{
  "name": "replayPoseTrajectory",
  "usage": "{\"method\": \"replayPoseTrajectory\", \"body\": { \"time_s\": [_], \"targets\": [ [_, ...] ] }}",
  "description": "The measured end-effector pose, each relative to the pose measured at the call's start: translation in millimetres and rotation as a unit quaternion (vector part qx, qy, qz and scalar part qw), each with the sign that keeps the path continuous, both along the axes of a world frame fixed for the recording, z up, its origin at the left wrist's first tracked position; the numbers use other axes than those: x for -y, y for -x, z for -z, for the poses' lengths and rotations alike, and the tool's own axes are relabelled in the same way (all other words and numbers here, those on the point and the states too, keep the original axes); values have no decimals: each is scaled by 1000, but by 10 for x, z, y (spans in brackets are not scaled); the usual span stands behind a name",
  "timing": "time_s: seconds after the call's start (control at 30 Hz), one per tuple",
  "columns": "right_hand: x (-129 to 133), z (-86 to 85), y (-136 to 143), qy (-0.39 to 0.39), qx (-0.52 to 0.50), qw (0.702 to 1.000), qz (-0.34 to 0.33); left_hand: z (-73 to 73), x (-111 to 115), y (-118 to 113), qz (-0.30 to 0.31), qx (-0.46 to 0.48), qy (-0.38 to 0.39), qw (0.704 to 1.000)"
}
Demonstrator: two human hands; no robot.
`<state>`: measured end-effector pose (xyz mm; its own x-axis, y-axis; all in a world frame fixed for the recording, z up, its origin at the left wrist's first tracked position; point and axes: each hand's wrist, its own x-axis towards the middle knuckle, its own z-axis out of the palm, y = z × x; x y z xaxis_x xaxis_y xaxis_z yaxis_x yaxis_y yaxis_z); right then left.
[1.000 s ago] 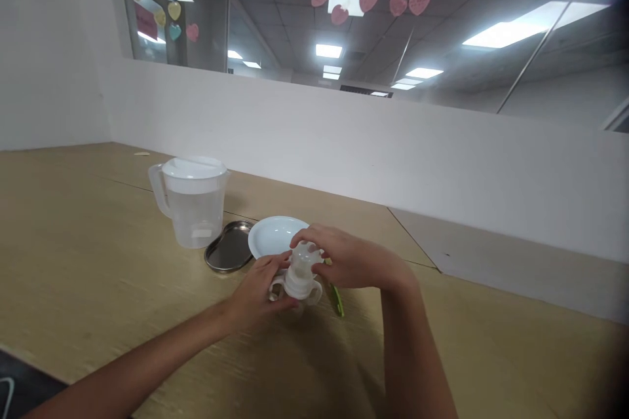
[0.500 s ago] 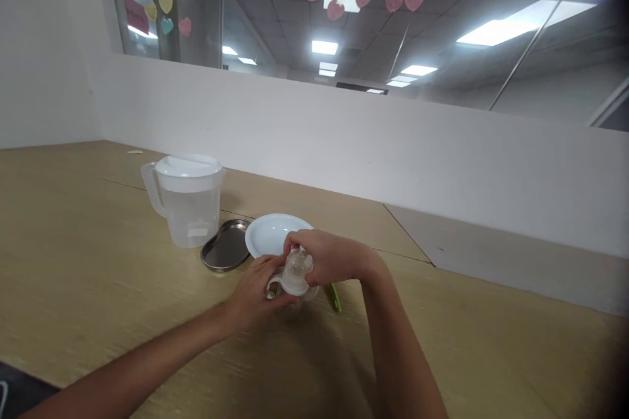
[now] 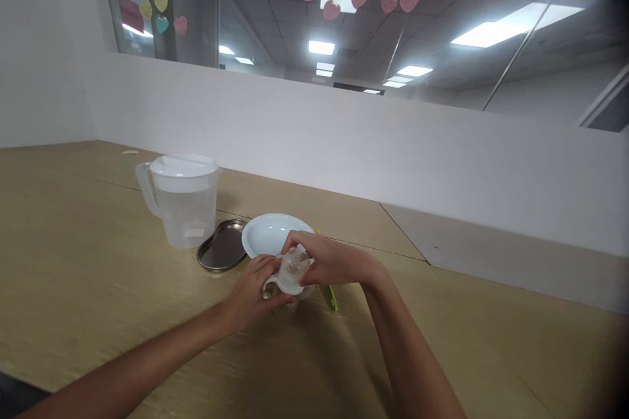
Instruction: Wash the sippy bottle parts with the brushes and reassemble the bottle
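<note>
A small baby bottle (image 3: 287,285) with a white collar, a looped side handle and a clear dome top stands near the middle of the table, partly covered by my fingers. My left hand (image 3: 249,289) is wrapped round its body and handle from the left. From above and the right, my right hand (image 3: 337,258) grips the clear dome top (image 3: 295,264) between thumb and fingers. Just beyond the bottle is a white plate (image 3: 260,229), its near edge hidden by my hands. A slim green thing (image 3: 330,298) lies partly under my right hand; its kind is hidden.
A lidded clear plastic pitcher (image 3: 187,206) stands at the left on the wooden table (image 3: 122,275). Between pitcher and plate lies a kidney-shaped metal tray (image 3: 222,249). A white wall (image 3: 295,131) rises behind, with a window above bearing paper hearts.
The view has shifted slightly, so everything sits a little further left. My right hand has turned slightly on the dome top, which shows more now; both hands keep their hold.
</note>
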<state>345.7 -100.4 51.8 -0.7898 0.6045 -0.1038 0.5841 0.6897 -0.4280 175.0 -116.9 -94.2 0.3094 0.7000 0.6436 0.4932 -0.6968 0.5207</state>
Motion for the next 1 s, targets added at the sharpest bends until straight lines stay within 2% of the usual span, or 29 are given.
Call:
{"method": "replayPoseTrajectory", "body": {
  "time_s": [0.23,0.6,0.87,1.0],
  "targets": [
    [-14,41,-9,26,-11,999,26,3,3,-2,-3,-8,5,1000],
    [-31,46,-20,38,-11,999,23,31,-25,8,9,-22,-21,999],
    [-4,40,-21,30,-7,999,22,52,-45,9,-4,-14,-43,999],
    [42,42,4,-10,22,998,52,13,-35,21,2,-25,-26,999]
  ]
}}
